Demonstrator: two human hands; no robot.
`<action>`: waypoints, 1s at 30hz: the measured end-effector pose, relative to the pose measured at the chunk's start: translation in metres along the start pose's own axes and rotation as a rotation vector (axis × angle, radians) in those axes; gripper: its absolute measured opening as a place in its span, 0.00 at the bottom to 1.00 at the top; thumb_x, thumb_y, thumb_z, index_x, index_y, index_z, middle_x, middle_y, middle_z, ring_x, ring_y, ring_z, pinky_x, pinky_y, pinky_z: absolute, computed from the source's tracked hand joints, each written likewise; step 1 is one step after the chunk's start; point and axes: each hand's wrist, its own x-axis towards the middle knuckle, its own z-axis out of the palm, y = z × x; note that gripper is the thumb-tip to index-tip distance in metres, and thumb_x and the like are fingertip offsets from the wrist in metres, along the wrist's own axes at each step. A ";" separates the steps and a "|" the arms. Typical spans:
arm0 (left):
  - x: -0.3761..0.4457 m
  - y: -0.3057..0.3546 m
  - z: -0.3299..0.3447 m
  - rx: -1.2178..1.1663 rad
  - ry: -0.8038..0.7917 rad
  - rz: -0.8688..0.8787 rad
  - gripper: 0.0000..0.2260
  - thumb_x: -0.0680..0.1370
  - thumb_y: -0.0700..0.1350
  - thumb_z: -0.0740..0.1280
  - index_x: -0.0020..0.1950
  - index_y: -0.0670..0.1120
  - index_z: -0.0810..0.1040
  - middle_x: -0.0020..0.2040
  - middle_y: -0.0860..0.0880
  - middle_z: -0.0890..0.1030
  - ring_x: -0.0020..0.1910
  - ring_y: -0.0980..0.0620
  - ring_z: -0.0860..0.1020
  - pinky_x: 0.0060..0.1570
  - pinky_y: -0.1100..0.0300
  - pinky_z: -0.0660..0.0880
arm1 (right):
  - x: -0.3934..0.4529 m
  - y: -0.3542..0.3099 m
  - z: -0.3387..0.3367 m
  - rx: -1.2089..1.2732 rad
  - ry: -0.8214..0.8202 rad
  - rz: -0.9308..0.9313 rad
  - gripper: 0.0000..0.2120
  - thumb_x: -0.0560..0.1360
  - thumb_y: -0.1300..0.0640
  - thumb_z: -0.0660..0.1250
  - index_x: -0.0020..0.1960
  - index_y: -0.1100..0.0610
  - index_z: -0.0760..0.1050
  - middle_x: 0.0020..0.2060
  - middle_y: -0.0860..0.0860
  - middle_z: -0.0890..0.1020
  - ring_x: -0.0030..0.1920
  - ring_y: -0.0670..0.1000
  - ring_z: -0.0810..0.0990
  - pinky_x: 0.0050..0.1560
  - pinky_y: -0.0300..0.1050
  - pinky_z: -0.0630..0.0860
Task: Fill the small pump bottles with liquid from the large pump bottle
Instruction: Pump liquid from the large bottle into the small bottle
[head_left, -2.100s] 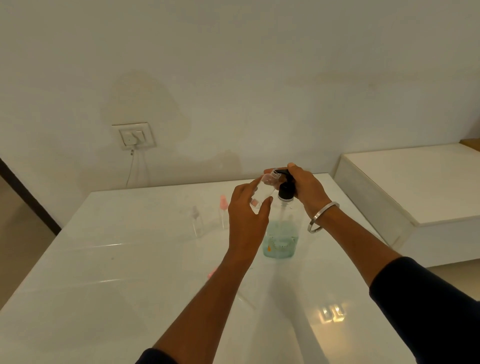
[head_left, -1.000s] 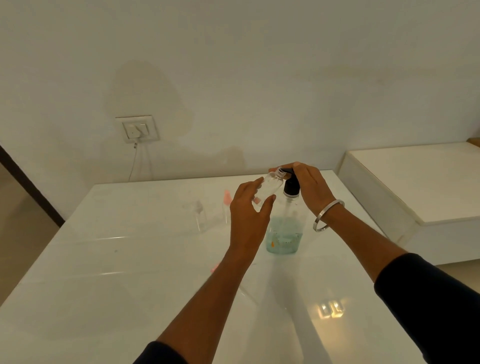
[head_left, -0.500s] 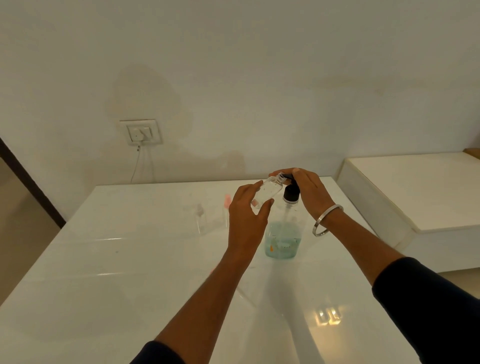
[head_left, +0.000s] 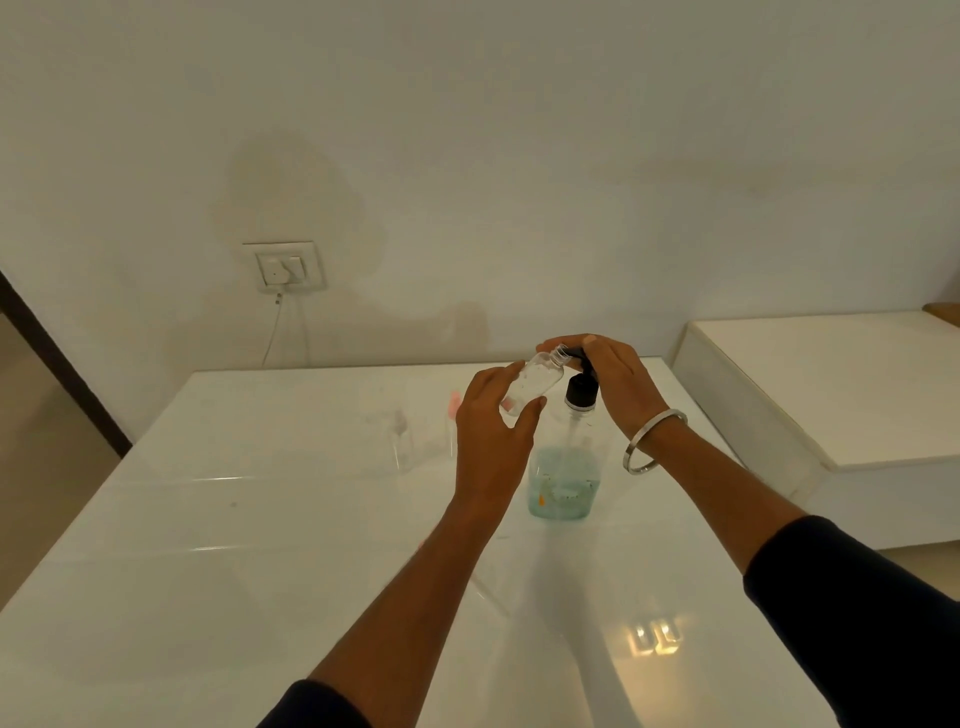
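A large clear pump bottle (head_left: 563, 478) with pale blue liquid low in it stands mid-table, its pump black. My right hand (head_left: 615, 387) lies over the pump head, fingers draped across the top. My left hand (head_left: 491, 441) grips a small clear bottle (head_left: 535, 382), uncapped and tilted, its open neck up against the pump spout. Two more small bottles stand to the left: a clear one (head_left: 400, 439) and one with a pink top (head_left: 453, 415), partly behind my left hand.
The glossy white table (head_left: 260, 545) runs back to a white wall with a socket (head_left: 284, 266) and a hanging cable. A low white platform (head_left: 831, 395) sits at the right. A pinkish piece (head_left: 422, 543) peeks out beside my left forearm.
The small bottle's neck has stayed at the spout while my right hand stays on the pump head. The view has shifted slightly; nothing else on the table has moved.
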 end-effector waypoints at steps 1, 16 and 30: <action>0.000 0.000 0.000 -0.003 -0.002 -0.005 0.18 0.74 0.45 0.71 0.63 0.47 0.76 0.57 0.53 0.78 0.51 0.59 0.75 0.51 0.69 0.73 | 0.000 0.001 0.000 0.007 0.006 -0.003 0.24 0.75 0.50 0.50 0.57 0.65 0.77 0.53 0.58 0.81 0.55 0.52 0.79 0.61 0.40 0.74; -0.001 0.000 0.000 -0.004 -0.002 0.005 0.17 0.73 0.44 0.72 0.62 0.49 0.76 0.55 0.54 0.77 0.52 0.57 0.76 0.54 0.62 0.75 | -0.001 0.003 0.000 0.026 0.049 0.012 0.17 0.80 0.63 0.49 0.53 0.62 0.77 0.49 0.51 0.81 0.44 0.35 0.80 0.48 0.26 0.73; -0.003 -0.003 0.002 0.007 -0.008 -0.025 0.18 0.74 0.45 0.71 0.62 0.48 0.75 0.56 0.55 0.76 0.54 0.59 0.74 0.54 0.69 0.73 | -0.001 0.010 0.003 0.024 0.055 -0.003 0.18 0.79 0.59 0.50 0.54 0.63 0.78 0.50 0.54 0.82 0.47 0.37 0.80 0.51 0.27 0.73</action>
